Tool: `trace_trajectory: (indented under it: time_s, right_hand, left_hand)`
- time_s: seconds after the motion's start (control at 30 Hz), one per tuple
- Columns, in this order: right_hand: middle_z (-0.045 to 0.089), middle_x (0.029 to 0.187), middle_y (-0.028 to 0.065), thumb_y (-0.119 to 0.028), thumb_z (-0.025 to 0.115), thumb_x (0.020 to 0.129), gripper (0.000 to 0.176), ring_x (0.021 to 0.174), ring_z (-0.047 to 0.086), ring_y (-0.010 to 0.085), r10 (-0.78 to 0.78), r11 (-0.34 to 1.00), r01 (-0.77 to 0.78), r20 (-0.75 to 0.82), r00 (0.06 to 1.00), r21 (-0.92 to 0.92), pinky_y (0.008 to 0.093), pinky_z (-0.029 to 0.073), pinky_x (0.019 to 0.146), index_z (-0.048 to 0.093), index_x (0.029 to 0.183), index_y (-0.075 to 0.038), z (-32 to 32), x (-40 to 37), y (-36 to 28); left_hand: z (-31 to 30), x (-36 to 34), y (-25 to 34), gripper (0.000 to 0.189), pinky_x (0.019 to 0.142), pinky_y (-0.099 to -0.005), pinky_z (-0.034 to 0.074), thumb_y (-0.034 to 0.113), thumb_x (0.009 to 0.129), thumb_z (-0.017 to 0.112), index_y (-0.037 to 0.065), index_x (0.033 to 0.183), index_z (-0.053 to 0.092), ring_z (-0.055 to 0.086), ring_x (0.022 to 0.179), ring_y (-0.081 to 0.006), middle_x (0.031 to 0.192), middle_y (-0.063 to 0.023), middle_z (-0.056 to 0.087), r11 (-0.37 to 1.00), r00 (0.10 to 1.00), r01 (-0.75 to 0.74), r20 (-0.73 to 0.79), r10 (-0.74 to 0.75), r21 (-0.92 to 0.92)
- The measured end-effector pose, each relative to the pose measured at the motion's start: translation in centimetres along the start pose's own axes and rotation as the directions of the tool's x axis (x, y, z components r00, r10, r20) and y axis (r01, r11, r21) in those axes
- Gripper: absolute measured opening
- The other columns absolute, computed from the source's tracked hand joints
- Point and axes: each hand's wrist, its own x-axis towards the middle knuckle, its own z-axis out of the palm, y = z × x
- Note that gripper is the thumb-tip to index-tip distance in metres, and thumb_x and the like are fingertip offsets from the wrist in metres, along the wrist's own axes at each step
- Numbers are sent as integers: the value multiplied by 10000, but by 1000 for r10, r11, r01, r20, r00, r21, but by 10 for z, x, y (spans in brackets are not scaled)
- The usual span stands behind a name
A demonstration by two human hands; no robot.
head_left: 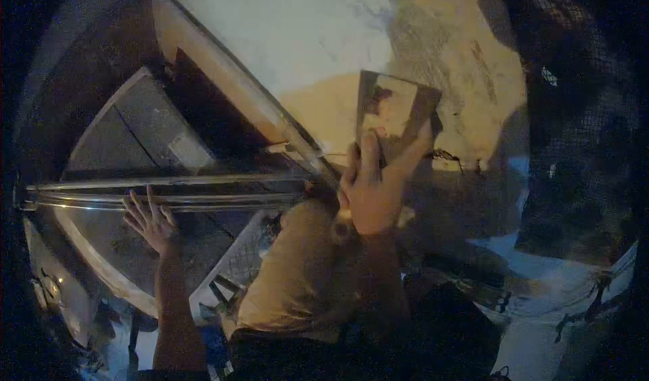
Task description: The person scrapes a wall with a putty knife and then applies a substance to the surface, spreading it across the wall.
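My right hand (375, 195) grips a flat rectangular piece (389, 107) with dark edges and a bright, shiny-looking middle; what it is I cannot tell. It is held up at a tilt, overlapping the pale, stained surface (318, 36) in this view. On the left, my left hand (152, 225) has its fingers spread apart and holds nothing. Its fingertips lie right at several long metal rods (88, 195) that run sideways. Behind the rods is a grey curved panel (135, 131) with a dark seam and a small light patch.
A long straight bar (230, 60) slants down from the upper left along the pale surface. My knee in tan trousers (284, 280) is below the rods' right end. Dark mesh (574, 111) fills the right side, with bluish sheeting (554, 273) beneath it. The scene is dim.
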Motion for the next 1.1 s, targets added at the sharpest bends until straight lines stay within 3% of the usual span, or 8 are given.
trace_trajectory:
  time_s: [0.07, 0.1, 0.4, 0.5, 0.6, 0.67, 0.87, 1.1]
  right_hand:
    - [484, 1124, 147, -77, 517, 951, 726, 805, 521, 134, 215, 951, -207, -9, 977, 230, 221, 475, 611, 34, 1477, -206, -5, -9, -16]
    - [528, 1000, 104, -84, 517, 956, 723, 695, 515, 110, 243, 964, -241, 0, 970, 112, 204, 432, 504, 34, 1478, -218, -7, -11, -31]
    - [525, 823, 56, -96, 548, 942, 724, 588, 496, 106, 61, 989, -59, -15, 998, 136, 226, 392, 424, 61, 1468, -190, -12, -7, -28]
    - [547, 772, 78, -137, 543, 936, 663, 463, 465, 110, 123, 987, -127, 37, 992, 103, 238, 360, 332, 109, 1427, -229, -10, -2, -29]
    - [524, 822, 61, -75, 526, 941, 685, 588, 499, 117, 21, 985, -38, 103, 994, 166, 236, 398, 429, 83, 1455, -169, -5, 1, -22]
    - [536, 810, 62, -96, 510, 954, 658, 554, 491, 109, -85, 996, 85, 10, 996, -27, 242, 396, 415, 85, 1452, -163, -8, 3, -18]
    - [532, 800, 51, -77, 517, 949, 684, 548, 483, 91, 146, 989, -147, 88, 985, 13, 228, 396, 427, 70, 1461, -160, -17, -7, -42]
    - [540, 951, 139, -31, 505, 938, 614, 650, 527, 149, -220, 975, 221, 31, 975, -34, 272, 462, 549, 153, 1439, -71, -10, 10, -4]
  left_hand:
    - [0, 1, 0, 553, 1147, -572, 57, 497, 987, 167, 284, 1478, 306, 108, 1450, -338, 1567, -83, 184, 1000, 1000, 5, -5, -5, -30]
    - [0, 0, 0, 559, 1147, -571, 55, 502, 987, 154, 282, 1478, 304, 108, 1450, -336, 1568, -82, 182, 999, 1000, 9, -7, -10, -46]
    - [4, -2, -1, 513, 1143, -583, 68, 414, 993, 224, 268, 1478, 309, 115, 1448, -345, 1563, -103, 193, 1000, 1000, 6, -6, -6, 26]
    - [4, -3, 2, 514, 1143, -587, 63, 408, 987, 232, 271, 1476, 315, 118, 1447, -346, 1561, -100, 201, 999, 999, -11, -51, 9, -37]
    - [4, -3, 3, 512, 1144, -585, 61, 408, 986, 235, 273, 1472, 322, 120, 1447, -344, 1560, -92, 208, 999, 999, -3, -48, 1, -46]
    - [3, 0, 0, 507, 1147, -578, 65, 401, 986, 245, 274, 1471, 325, 121, 1447, -344, 1563, -95, 197, 1000, 1000, -11, -21, 11, -9]
    - [-1, -3, 4, 507, 1149, -575, 78, 411, 984, 244, 290, 1471, 320, 109, 1450, -334, 1569, -90, 172, 1000, 1000, -7, -26, 6, -28]
    - [-2, -5, 2, 517, 1145, -586, 84, 448, 997, 177, 298, 1475, 303, 124, 1447, -333, 1568, -85, 171, 1000, 1000, -10, -21, 10, -13]
